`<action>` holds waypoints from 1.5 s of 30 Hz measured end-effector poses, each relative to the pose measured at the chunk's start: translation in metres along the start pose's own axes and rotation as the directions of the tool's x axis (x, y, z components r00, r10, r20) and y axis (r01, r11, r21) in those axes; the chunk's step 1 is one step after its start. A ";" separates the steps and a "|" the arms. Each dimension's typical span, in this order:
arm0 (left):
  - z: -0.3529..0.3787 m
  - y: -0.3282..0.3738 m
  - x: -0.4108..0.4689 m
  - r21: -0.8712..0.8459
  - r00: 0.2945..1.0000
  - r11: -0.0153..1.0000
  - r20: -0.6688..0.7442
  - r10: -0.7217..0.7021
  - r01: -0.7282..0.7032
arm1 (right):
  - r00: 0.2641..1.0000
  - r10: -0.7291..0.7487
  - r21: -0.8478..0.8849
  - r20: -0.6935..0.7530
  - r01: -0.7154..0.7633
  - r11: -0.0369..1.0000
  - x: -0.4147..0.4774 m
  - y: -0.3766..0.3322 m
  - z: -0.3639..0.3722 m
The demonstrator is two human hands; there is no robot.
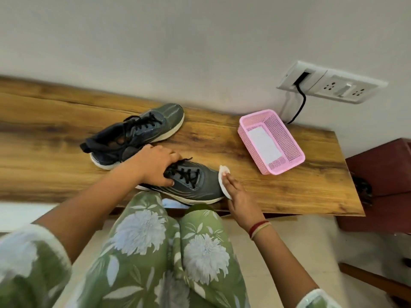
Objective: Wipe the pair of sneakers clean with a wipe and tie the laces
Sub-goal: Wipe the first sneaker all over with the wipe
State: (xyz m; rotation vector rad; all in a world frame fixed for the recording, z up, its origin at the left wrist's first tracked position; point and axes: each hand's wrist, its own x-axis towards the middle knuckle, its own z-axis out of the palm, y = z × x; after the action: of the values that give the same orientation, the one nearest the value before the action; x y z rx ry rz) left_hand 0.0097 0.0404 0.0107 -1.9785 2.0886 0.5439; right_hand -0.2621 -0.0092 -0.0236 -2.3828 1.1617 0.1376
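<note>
The near sneaker [195, 187] lies on the wooden table [289, 192], toe pointing to 3 o'clock. The left hand [155, 163] curls round its laced top, holding it still. The right hand [238, 196], fingers flat, presses the wipe [222, 181] on the toe.

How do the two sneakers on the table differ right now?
The near sneaker is gripped by the left hand, and the right hand presses a white wipe to its toe; the far sneaker is untouched. The near sneaker sits at the front edge of the table; the far sneaker lies closer to the wall. Both are grey with black laces and pale soles.
</note>
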 end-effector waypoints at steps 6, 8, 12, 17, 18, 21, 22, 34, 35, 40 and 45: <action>0.015 0.001 -0.015 0.050 0.996 0.995 -0.021 -0.083 0.084 | 0.997 -0.007 0.128 -0.071 0.016 0.992 -0.021 -0.013 0.015; 0.022 0.006 -0.021 0.040 0.990 0.992 -0.076 -0.121 0.124 | 0.997 -0.014 0.182 -0.081 0.028 0.983 -0.028 -0.015 0.018; 0.032 0.017 -0.030 -0.070 0.965 0.977 -0.155 -0.212 0.204 | 0.985 0.122 0.555 -0.118 -0.036 0.831 -0.034 -0.020 0.000; 0.044 0.031 -0.037 -0.181 0.924 0.955 -0.264 -0.277 0.235 | 0.884 0.273 0.517 -0.378 -0.043 0.855 0.005 -0.022 -0.029; 0.045 0.032 -0.037 -0.189 0.920 0.952 -0.270 -0.285 0.240 | 0.923 0.223 0.463 -0.314 -0.056 0.885 0.009 -0.026 -0.026; 0.043 0.033 -0.036 -0.185 0.920 0.952 -0.265 -0.288 0.245 | 0.991 0.055 0.225 -0.123 -0.026 0.974 0.004 -0.026 0.007; 0.043 0.034 -0.036 -0.165 0.919 0.954 -0.268 -0.289 0.252 | 0.992 0.035 0.204 -0.122 -0.009 0.979 -0.001 -0.025 0.016; 0.039 0.036 -0.043 -0.004 0.893 0.955 -0.355 -0.277 0.295 | 0.888 0.460 0.966 -0.026 -0.096 0.238 -0.029 -0.006 -0.023; 0.042 0.037 -0.044 0.013 0.888 0.961 -0.387 -0.249 0.275 | 0.871 0.489 0.992 0.040 -0.092 0.082 -0.027 -0.008 -0.034; 0.052 0.054 -0.052 -0.075 0.821 0.967 -0.515 -0.246 0.242 | 0.851 0.449 0.962 0.272 -0.232 -0.143 -0.022 -0.019 -0.065; 0.046 0.069 -0.062 -0.504 0.719 0.825 -0.471 -0.510 0.255 | 0.839 0.507 0.976 0.198 -0.124 -0.176 -0.014 -0.041 -0.078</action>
State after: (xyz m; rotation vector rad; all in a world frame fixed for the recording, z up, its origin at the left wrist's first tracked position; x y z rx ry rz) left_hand -0.0583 0.1174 0.0014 -3.0809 1.8183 0.3063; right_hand -0.2485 -0.0141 0.0647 -0.6032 1.2276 -0.7325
